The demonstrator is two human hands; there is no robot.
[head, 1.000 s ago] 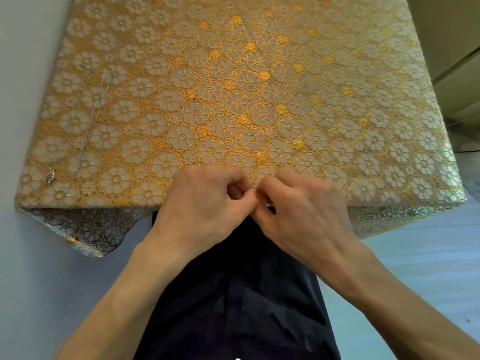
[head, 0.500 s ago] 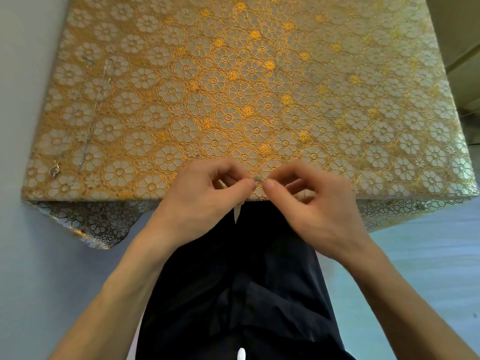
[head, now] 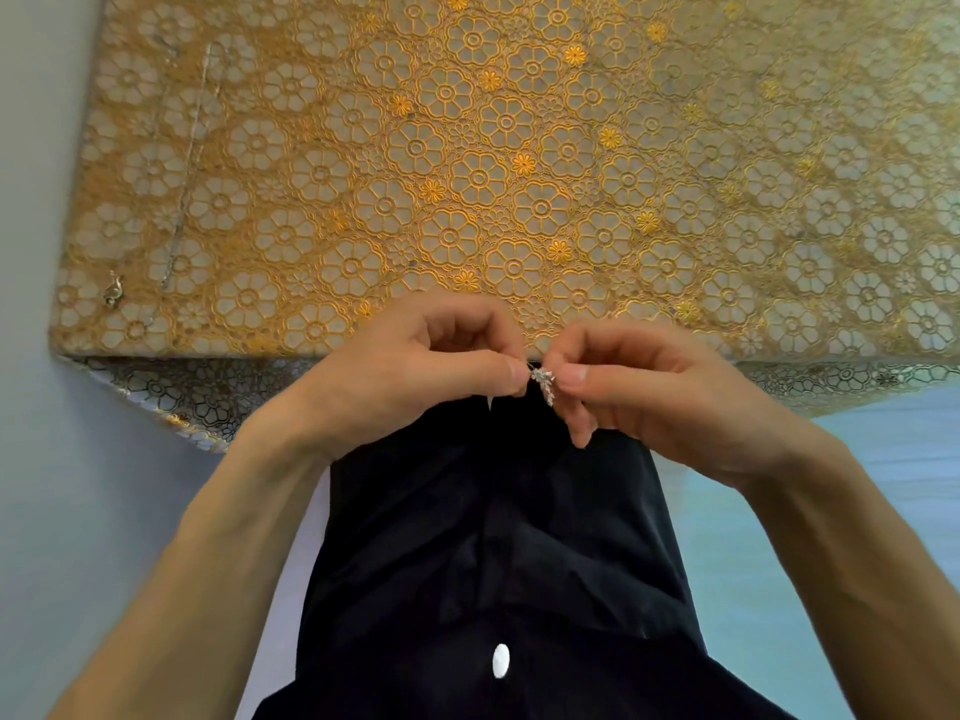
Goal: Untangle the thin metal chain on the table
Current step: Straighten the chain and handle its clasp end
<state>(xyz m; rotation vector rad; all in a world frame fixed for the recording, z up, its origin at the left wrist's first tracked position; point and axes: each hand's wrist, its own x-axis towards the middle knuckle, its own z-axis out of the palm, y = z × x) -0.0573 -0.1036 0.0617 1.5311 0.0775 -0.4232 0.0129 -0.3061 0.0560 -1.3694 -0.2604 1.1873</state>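
At the near edge of the tabletop (head: 675, 174), right at its middle, a small glittering cluster (head: 543, 383) is pinched from both sides. The left hand (head: 415, 371) is curled, its fingers (head: 501, 374) narrowed to a tight pinch of thumb against forefinger on the left end of the cluster. The right hand (head: 649, 397) mirrors it, thumb and forefinger tips closed on the right end, while its lower fingers are bent underneath, one of them pointing down. The cluster is held just off the tabletop's edge, above a black garment (head: 493, 537), and a short sparkling spray hangs down from it between the two thumbs. Whether fine links are caught inside the pinch cannot be told; they are too small to be made out. Over by the left edge of the tabletop, a thin metal chain (head: 187, 163) is seen laid out in a nearly straight line, running from the far left area down towards the near left corner, well apart from both hands. Close to that corner, just beside the chain's near end, a small metal charm (head: 113, 291) lies on the gold floral lace cloth (head: 171, 392), which is draped over the near edge. A white button (head: 501, 661) shows on the garment below.
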